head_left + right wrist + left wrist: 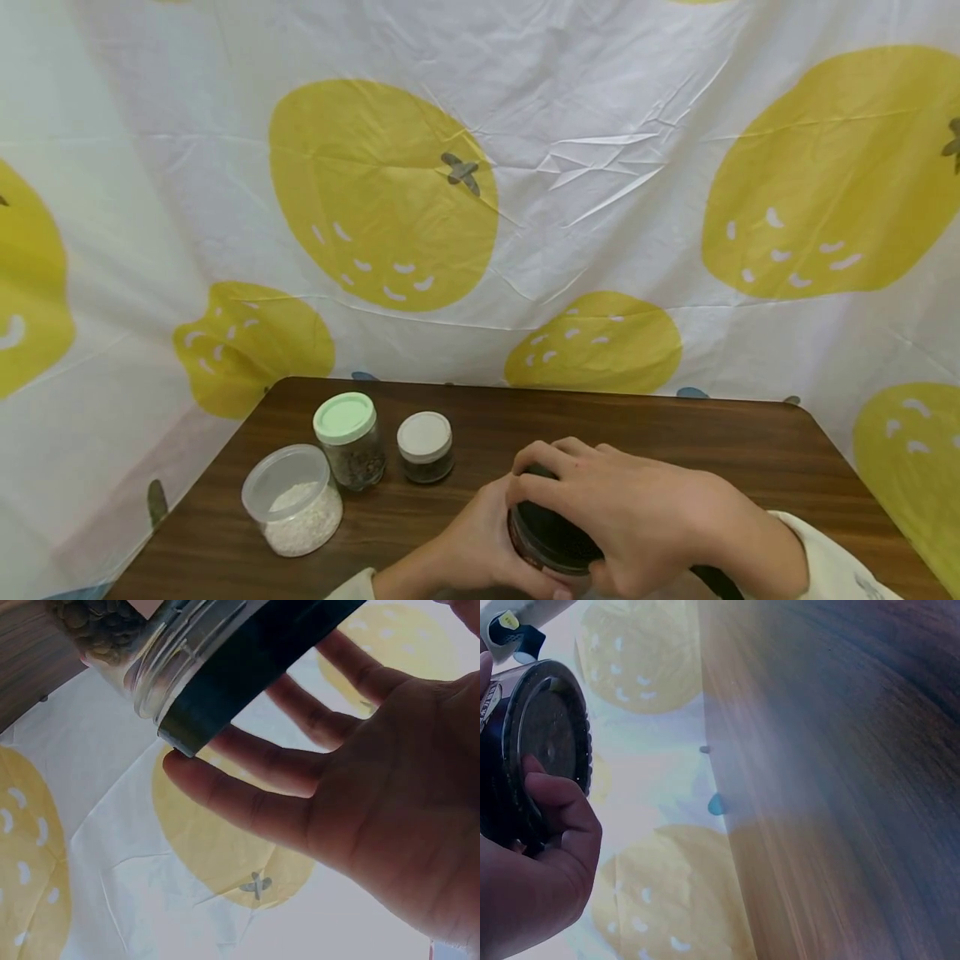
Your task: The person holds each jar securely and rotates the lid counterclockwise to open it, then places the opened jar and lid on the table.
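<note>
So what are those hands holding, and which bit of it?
A clear screw-top jar: the right hand grips its black lid by the edge, and the left hand holds the jar near its base.

There are 3 jars [351, 440] [425, 447] [551, 533], 1 tub [257, 490], 1 table [615, 421].

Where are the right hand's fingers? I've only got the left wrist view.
Observer: Right wrist view: the right hand has its fingers at the rim of the dark lid on the jar.
Operator: Can you see what's in it?
Observer: Yes, same view: small brown pieces behind the clear wall. Can't say what they are.
Operator: Anything else on the table?
Observer: Head view: a translucent tub with white contents, a green-lidded jar and a white-lidded jar stand together on its left part.
</note>
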Action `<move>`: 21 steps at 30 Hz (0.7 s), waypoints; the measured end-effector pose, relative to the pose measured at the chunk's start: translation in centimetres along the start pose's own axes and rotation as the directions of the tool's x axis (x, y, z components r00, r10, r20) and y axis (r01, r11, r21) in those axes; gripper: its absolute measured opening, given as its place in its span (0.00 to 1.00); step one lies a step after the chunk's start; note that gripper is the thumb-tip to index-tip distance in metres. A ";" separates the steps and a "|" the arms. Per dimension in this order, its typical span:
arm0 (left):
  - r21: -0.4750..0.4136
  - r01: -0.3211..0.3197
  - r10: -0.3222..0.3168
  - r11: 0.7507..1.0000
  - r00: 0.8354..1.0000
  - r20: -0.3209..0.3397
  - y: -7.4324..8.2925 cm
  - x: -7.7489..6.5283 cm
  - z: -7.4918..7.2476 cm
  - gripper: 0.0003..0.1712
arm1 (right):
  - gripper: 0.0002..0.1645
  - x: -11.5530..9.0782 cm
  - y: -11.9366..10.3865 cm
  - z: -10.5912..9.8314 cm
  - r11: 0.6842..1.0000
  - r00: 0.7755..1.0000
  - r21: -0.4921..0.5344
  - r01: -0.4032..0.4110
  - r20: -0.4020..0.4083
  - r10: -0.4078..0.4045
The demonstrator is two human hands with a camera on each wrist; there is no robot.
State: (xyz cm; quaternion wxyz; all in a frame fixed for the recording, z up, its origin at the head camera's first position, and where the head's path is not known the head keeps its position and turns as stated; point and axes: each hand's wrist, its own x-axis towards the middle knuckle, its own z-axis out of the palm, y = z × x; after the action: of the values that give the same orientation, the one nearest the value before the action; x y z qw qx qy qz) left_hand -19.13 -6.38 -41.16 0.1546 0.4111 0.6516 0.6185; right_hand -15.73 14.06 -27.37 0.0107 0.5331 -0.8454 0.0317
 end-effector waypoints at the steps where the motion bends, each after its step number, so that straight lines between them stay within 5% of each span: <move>1: 0.010 -0.003 0.003 1.000 1.000 0.002 0.0 0.0 0.0 0.44 | 0.45 0.0 0.1 0.0 1.000 1.000 0.010 0.013 0.001 -0.013; 9: 0.095 -0.005 0.006 0.995 1.000 -0.009 0.1 0.2 0.0 0.42 | 0.52 -0.1 0.6 -0.1 0.995 0.996 0.069 0.077 0.032 -0.079; 15: 0.023 -0.043 0.043 0.999 0.999 -0.001 0.1 0.2 0.0 0.43 | 0.57 -0.1 0.8 -0.5 0.992 0.995 0.112 0.066 0.071 -0.074; 21: -0.010 -0.033 0.032 0.999 0.999 -0.024 0.1 0.0 -0.1 0.47 | 0.55 -0.1 0.6 -0.9 0.991 0.998 0.117 -0.064 0.006 0.064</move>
State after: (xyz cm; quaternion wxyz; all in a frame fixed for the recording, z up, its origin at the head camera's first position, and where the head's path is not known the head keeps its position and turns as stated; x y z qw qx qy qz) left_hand -19.19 -6.44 -41.08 0.1390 0.4135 0.6432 0.6292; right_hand -16.26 14.51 -26.53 -0.0225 0.5054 -0.8588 0.0811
